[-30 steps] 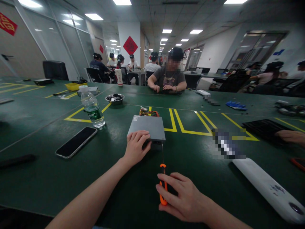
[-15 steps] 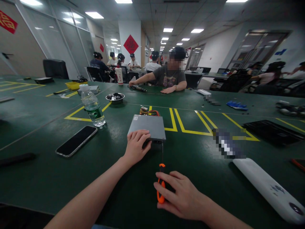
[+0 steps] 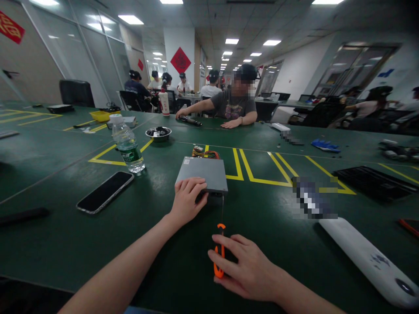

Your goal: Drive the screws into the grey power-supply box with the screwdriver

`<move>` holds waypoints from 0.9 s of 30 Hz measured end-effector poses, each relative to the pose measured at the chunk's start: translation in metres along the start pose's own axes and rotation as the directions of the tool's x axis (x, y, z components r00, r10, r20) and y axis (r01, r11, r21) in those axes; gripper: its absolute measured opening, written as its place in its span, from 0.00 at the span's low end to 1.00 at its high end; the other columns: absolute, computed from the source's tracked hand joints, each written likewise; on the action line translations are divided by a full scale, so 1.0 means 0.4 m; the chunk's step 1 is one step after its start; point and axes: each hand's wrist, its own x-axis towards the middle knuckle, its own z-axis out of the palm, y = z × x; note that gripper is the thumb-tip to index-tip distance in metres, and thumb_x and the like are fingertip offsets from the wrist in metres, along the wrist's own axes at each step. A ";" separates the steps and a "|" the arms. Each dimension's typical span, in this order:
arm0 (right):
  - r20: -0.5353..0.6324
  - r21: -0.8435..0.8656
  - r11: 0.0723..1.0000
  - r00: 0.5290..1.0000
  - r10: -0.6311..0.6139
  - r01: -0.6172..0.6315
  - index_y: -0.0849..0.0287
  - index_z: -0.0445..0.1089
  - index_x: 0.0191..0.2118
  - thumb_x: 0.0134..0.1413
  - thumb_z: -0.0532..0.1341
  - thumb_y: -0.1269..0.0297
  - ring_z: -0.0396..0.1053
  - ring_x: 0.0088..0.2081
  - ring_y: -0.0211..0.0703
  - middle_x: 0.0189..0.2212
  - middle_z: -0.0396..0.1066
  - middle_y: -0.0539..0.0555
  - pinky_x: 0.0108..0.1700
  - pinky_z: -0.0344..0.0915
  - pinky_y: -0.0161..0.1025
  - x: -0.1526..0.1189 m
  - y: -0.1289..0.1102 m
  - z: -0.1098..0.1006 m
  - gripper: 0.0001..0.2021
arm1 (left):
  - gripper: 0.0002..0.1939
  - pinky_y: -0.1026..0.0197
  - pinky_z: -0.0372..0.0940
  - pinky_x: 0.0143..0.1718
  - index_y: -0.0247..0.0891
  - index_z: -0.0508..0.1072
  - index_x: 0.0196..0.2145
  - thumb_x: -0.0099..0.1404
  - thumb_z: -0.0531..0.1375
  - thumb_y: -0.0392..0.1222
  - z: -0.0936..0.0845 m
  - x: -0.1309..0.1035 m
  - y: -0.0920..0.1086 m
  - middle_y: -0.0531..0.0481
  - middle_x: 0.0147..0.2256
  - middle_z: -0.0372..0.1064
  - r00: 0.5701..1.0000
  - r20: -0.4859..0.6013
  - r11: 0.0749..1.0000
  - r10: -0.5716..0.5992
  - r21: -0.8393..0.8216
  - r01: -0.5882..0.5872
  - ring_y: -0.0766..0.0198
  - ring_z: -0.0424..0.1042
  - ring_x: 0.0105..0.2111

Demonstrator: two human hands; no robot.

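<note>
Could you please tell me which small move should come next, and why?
Probably, turn the screwdriver slightly with the right hand, checking first that it is seated. Its shaft reaches the near side of the box by the right corner, and the left hand rests on the box, which may steady it. The tip's seating is too small to tell.

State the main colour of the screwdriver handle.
The screwdriver handle is mainly bright orange; it shows best in the head view.

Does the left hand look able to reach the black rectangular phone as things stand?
Probably yes: nothing visible stands between the left hand and phone, though that hand rests on the grey metal box.
</note>
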 end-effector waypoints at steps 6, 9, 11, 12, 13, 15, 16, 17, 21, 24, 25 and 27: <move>-0.193 -0.006 0.999 0.981 -0.037 0.036 0.63 0.64 0.39 0.58 0.54 0.59 0.70 0.39 0.44 0.41 0.70 0.65 0.38 0.66 0.40 -0.002 0.006 0.023 0.11 | 0.09 0.52 0.52 0.47 0.44 0.66 0.41 0.61 0.56 0.40 -0.001 -0.001 -0.001 0.50 0.45 0.68 1.000 0.010 1.000 -0.005 0.000 0.006 0.59 0.64 0.47; -0.206 0.029 0.999 0.979 -0.013 0.019 0.63 0.63 0.39 0.58 0.54 0.56 0.70 0.40 0.44 0.40 0.71 0.64 0.38 0.67 0.39 -0.006 0.008 0.027 0.13 | 0.09 0.52 0.52 0.46 0.43 0.66 0.41 0.61 0.56 0.40 -0.002 -0.002 0.000 0.50 0.45 0.69 1.000 0.010 1.000 -0.002 0.000 0.002 0.59 0.64 0.47; -0.193 0.055 0.998 0.981 0.006 0.004 0.63 0.62 0.41 0.58 0.53 0.55 0.70 0.41 0.44 0.41 0.70 0.64 0.39 0.67 0.40 -0.007 0.007 0.024 0.14 | 0.09 0.52 0.52 0.46 0.43 0.66 0.41 0.61 0.56 0.40 -0.001 -0.002 0.001 0.50 0.45 0.69 1.000 0.008 1.000 -0.003 0.001 0.003 0.59 0.64 0.47; -0.185 0.066 0.998 0.983 0.013 0.000 0.63 0.62 0.42 0.58 0.53 0.56 0.70 0.40 0.44 0.42 0.70 0.64 0.39 0.68 0.41 -0.007 0.006 0.020 0.14 | 0.09 0.52 0.52 0.46 0.43 0.66 0.41 0.61 0.56 0.40 -0.001 -0.002 0.001 0.50 0.45 0.69 1.000 0.009 1.000 -0.005 0.003 0.005 0.59 0.64 0.47; -0.171 0.072 0.997 0.985 0.016 -0.004 0.63 0.62 0.43 0.58 0.52 0.57 0.70 0.40 0.45 0.42 0.69 0.65 0.39 0.68 0.41 -0.005 0.005 0.016 0.14 | 0.09 0.52 0.52 0.46 0.43 0.66 0.41 0.61 0.56 0.40 0.000 -0.002 0.001 0.50 0.45 0.69 1.000 0.010 1.000 -0.008 0.004 0.008 0.59 0.64 0.47; -0.139 0.058 0.998 0.990 0.011 -0.003 0.63 0.62 0.46 0.58 0.51 0.59 0.70 0.40 0.46 0.43 0.70 0.65 0.38 0.68 0.43 -0.001 0.002 0.006 0.14 | 0.09 0.52 0.52 0.46 0.44 0.66 0.41 0.61 0.56 0.40 0.000 -0.001 0.001 0.50 0.45 0.69 1.000 0.010 1.000 -0.010 0.004 0.010 0.58 0.64 0.47; -0.125 0.043 0.999 0.992 0.001 0.004 0.63 0.62 0.47 0.59 0.50 0.60 0.70 0.41 0.46 0.42 0.70 0.65 0.38 0.68 0.43 0.002 0.001 0.002 0.15 | 0.09 0.52 0.52 0.46 0.44 0.66 0.41 0.61 0.56 0.40 0.000 -0.001 0.001 0.50 0.45 0.69 1.000 0.011 1.000 -0.008 0.003 0.008 0.59 0.64 0.47; -0.116 0.026 1.000 0.993 -0.009 0.012 0.62 0.63 0.47 0.60 0.50 0.60 0.70 0.41 0.46 0.42 0.70 0.65 0.38 0.68 0.43 0.004 0.000 0.000 0.15 | 0.09 0.52 0.52 0.46 0.44 0.66 0.41 0.61 0.56 0.40 0.000 -0.001 0.001 0.50 0.45 0.69 1.000 0.011 1.000 -0.005 0.003 0.005 0.59 0.64 0.47; -0.162 0.000 1.000 0.986 -0.026 0.026 0.63 0.64 0.43 0.60 0.52 0.58 0.71 0.39 0.45 0.41 0.71 0.65 0.37 0.68 0.42 0.007 0.001 0.007 0.14 | 0.10 0.52 0.52 0.47 0.43 0.66 0.41 0.61 0.56 0.40 -0.001 -0.001 0.000 0.50 0.45 0.69 1.000 0.005 1.000 0.002 0.001 -0.002 0.59 0.64 0.47; -0.221 0.017 1.000 0.975 -0.018 0.023 0.63 0.63 0.41 0.60 0.52 0.58 0.71 0.40 0.43 0.40 0.71 0.64 0.38 0.68 0.40 0.002 0.004 0.018 0.12 | 0.09 0.53 0.52 0.47 0.43 0.66 0.41 0.61 0.56 0.40 0.000 -0.002 -0.001 0.51 0.45 0.69 1.000 -0.002 1.000 0.000 0.000 0.000 0.60 0.64 0.47; -0.229 0.028 0.999 0.973 -0.009 0.016 0.62 0.62 0.41 0.60 0.52 0.57 0.71 0.40 0.43 0.40 0.71 0.64 0.39 0.68 0.40 0.001 0.005 0.020 0.12 | 0.09 0.53 0.52 0.47 0.43 0.66 0.41 0.60 0.56 0.40 0.001 -0.002 -0.002 0.51 0.45 0.69 1.000 -0.003 1.000 -0.002 -0.001 0.002 0.60 0.64 0.47; -0.221 0.046 0.999 0.975 0.009 0.001 0.62 0.62 0.41 0.60 0.51 0.56 0.71 0.40 0.43 0.40 0.71 0.63 0.39 0.68 0.40 -0.001 0.005 0.019 0.14 | 0.09 0.53 0.51 0.47 0.43 0.66 0.41 0.61 0.56 0.40 0.002 -0.003 -0.002 0.51 0.45 0.69 1.000 -0.003 1.000 -0.005 -0.002 0.005 0.60 0.64 0.47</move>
